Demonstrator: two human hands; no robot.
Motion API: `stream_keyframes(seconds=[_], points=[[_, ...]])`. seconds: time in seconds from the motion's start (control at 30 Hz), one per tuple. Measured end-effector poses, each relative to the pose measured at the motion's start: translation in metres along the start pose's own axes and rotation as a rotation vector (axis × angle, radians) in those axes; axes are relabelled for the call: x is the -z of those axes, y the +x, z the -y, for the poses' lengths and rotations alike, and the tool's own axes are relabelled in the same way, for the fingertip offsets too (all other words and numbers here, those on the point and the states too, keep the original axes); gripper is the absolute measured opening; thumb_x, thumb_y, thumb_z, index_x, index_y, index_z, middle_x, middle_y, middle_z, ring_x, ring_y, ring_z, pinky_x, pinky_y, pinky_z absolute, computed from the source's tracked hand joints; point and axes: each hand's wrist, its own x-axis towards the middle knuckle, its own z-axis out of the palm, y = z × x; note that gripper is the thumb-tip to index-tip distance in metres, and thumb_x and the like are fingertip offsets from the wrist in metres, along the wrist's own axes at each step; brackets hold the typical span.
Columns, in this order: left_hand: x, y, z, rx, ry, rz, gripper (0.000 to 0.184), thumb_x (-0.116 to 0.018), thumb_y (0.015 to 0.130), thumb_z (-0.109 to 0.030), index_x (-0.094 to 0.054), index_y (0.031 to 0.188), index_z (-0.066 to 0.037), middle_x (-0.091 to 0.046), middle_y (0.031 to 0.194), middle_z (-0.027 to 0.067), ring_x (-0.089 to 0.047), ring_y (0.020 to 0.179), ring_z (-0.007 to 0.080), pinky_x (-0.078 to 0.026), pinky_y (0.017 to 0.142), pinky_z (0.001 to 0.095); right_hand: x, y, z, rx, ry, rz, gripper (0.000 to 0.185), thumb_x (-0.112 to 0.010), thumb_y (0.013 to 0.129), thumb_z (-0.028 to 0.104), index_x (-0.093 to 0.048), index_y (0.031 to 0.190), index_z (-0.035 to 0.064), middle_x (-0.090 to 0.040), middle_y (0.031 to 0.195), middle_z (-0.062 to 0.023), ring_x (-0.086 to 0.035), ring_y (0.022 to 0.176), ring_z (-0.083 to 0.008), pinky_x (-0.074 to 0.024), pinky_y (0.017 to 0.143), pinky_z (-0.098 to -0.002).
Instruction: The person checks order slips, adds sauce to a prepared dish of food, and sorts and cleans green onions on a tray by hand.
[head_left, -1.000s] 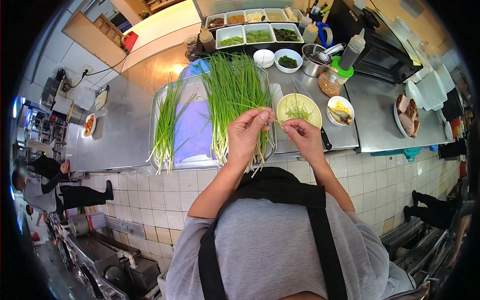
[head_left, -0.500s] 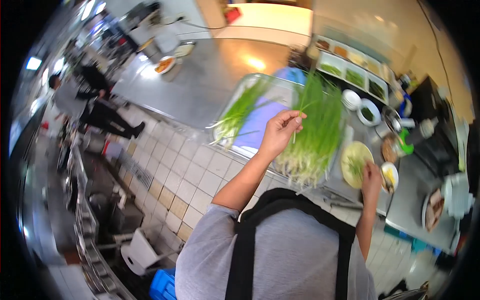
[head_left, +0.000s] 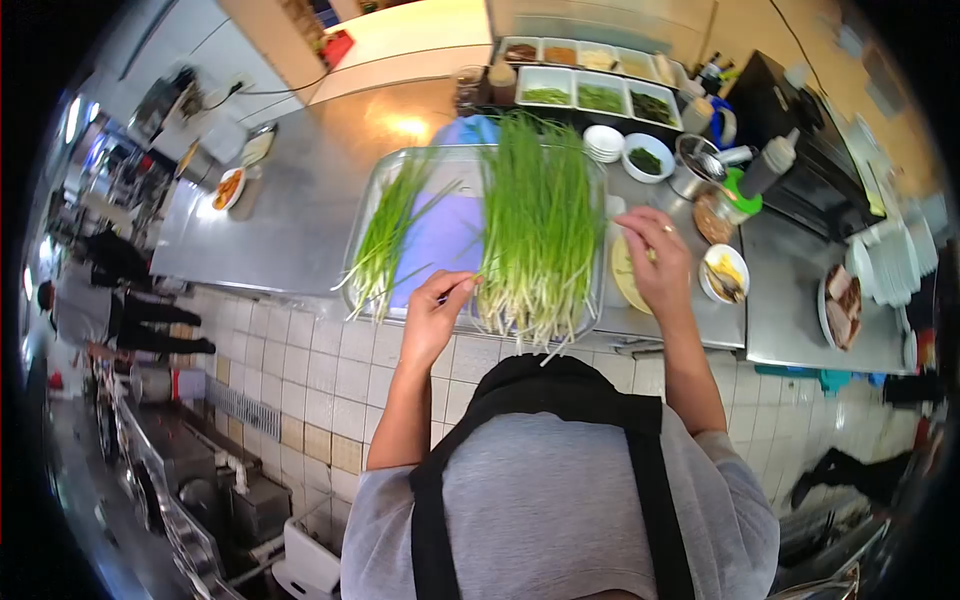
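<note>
Thumb and forefinger of the left hand (head_left: 435, 318) lie close together at the pale root ends of the big bunch of green stalks (head_left: 540, 215); from my end I can't tell whether they have a stalk between them. The right hand (head_left: 662, 265) arches over the yellow bowl (head_left: 626, 275), fingers bent, its grip too blurred for me to call.

Half a second ago I had the left hand raised in front of that bunch with a thin stalk pinched in it, and the right hand at the far side of the bowl. Now the left is lower, and the right has come across toward the tray (head_left: 458, 172). I take this as a point between one stalk and another, with the work turned back to the bunch.

The big bunch fills the tray's right side; a smaller bunch (head_left: 390, 240) lies at its left, with a purple sheet (head_left: 436, 240) between.

Farther out, I find no readable brand or writing on the squeeze bottle (head_left: 772, 162) or the white containers (head_left: 600, 98).
</note>
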Motion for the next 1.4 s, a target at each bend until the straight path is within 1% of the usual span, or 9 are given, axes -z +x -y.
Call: stream_keyframes(seconds=[0.27, 0.43, 0.57, 0.8, 1.0, 1.1, 1.2, 1.3, 1.4], points=[[-0.006, -0.006, -0.006, 0.059, -0.171, 0.1, 0.015, -0.058, 0.086, -0.011, -0.066, 0.093, -0.001, -0.057, 0.078, 0.0023, -0.049, 0.073, 0.0087, -0.038, 0.067, 0.0218, -0.03, 0.005, 0.012, 0.136, 0.049, 0.455, 0.044, -0.056, 0.082, 0.01, -0.049, 0.125, 0.0134, -0.05, 0.123, -0.0112, -0.058, 0.088, -0.0246, -0.0464, 0.073, -0.0307], [-0.004, -0.007, -0.005, -0.013, -0.16, 0.139, 0.013, -0.058, 0.086, -0.011, -0.067, 0.091, -0.002, -0.052, 0.073, -0.0033, -0.038, 0.061, 0.0032, -0.029, 0.053, 0.0188, -0.054, 0.006, -0.017, 0.118, 0.164, 0.563, 0.021, -0.055, 0.083, 0.014, -0.06, 0.103, 0.0081, -0.059, 0.1, -0.011, -0.059, 0.084, -0.0269, -0.0464, 0.072, -0.0346], [0.01, -0.01, -0.004, 0.017, -0.131, 0.144, 0.013, -0.059, 0.084, -0.009, -0.067, 0.091, -0.001, -0.058, 0.078, 0.003, -0.05, 0.072, 0.0086, -0.038, 0.066, 0.0215, -0.05, 0.01, -0.014, 0.107, 0.143, 0.557, 0.014, -0.055, 0.084, 0.016, -0.062, 0.083, 0.0044, -0.06, 0.082, -0.0104, -0.058, 0.079, -0.0282, -0.0461, 0.069, -0.0359], [0.03, -0.009, 0.008, 0.03, -0.1, 0.131, 0.013, -0.059, 0.085, -0.01, -0.067, 0.09, -0.002, -0.058, 0.078, 0.0011, -0.048, 0.07, 0.007, -0.036, 0.064, 0.0208, -0.055, 0.014, 0.002, -0.024, 0.118, 0.646, 0.014, -0.052, 0.085, 0.014, -0.057, 0.092, 0.0031, -0.06, 0.085, -0.0126, -0.058, 0.081, -0.0312, -0.0468, 0.071, -0.0368], [0.051, -0.002, 0.017, 0.026, -0.099, 0.071, 0.014, -0.06, 0.085, -0.013, -0.067, 0.089, -0.002, -0.059, 0.077, -0.0004, -0.047, 0.069, 0.0064, -0.037, 0.064, 0.021, -0.074, 0.013, 0.003, 0.083, 0.05, 0.585, 0.013, -0.052, 0.084, 0.012, -0.058, 0.09, 0.0027, -0.061, 0.087, -0.0131, -0.059, 0.081, -0.0316, -0.0469, 0.071, -0.0375], [0.056, 0.002, 0.026, 0.035, -0.089, 0.088, 0.014, -0.06, 0.084, -0.013, -0.067, 0.089, -0.002, -0.06, 0.077, -0.0004, -0.047, 0.069, 0.0061, -0.037, 0.065, 0.0209, -0.085, 0.015, 0.008, 0.032, -0.016, 0.433, 0.014, -0.054, 0.085, 0.015, -0.059, 0.09, 0.0032, -0.061, 0.077, -0.0084, -0.06, 0.07, -0.0231, -0.0469, 0.064, -0.0322], [0.059, 0.007, 0.031, 0.075, -0.104, 0.101, 0.013, -0.06, 0.085, -0.012, -0.067, 0.088, -0.001, -0.061, 0.08, 0.0023, -0.051, 0.073, 0.008, -0.039, 0.068, 0.0214, -0.105, 0.012, 0.003, -0.449, 0.533, 0.309, 0.014, -0.054, 0.087, 0.017, -0.061, 0.09, 0.0057, -0.057, 0.068, -0.0003, -0.054, 0.06, -0.01, -0.0415, 0.055, -0.0228], [0.068, 0.015, 0.042, 0.129, -0.15, 0.01, 0.014, -0.059, 0.085, -0.012, -0.067, 0.088, 0.0, -0.061, 0.082, 0.0037, -0.053, 0.077, 0.0088, -0.04, 0.07, 0.0224, -0.105, 0.019, -0.003, -0.572, 0.675, 0.124, 0.012, -0.056, 0.087, 0.018, -0.062, 0.091, 0.0088, -0.051, 0.065, 0.0058, -0.045, 0.058, -0.0011, -0.034, 0.052, -0.0162], [0.085, 0.037, 0.067, 0.026, -0.119, -0.227, 0.016, -0.059, 0.085, -0.013, -0.066, 0.089, 0.001, -0.061, 0.081, 0.0063, -0.055, 0.075, 0.0123, -0.042, 0.071, 0.025, -0.089, 0.02, -0.019, -0.497, 0.596, -0.092, 0.011, -0.057, 0.086, 0.016, -0.064, 0.092, 0.009, -0.053, 0.067, 0.0053, -0.045, 0.057, -0.0031, -0.0352, 0.052, -0.0166]])
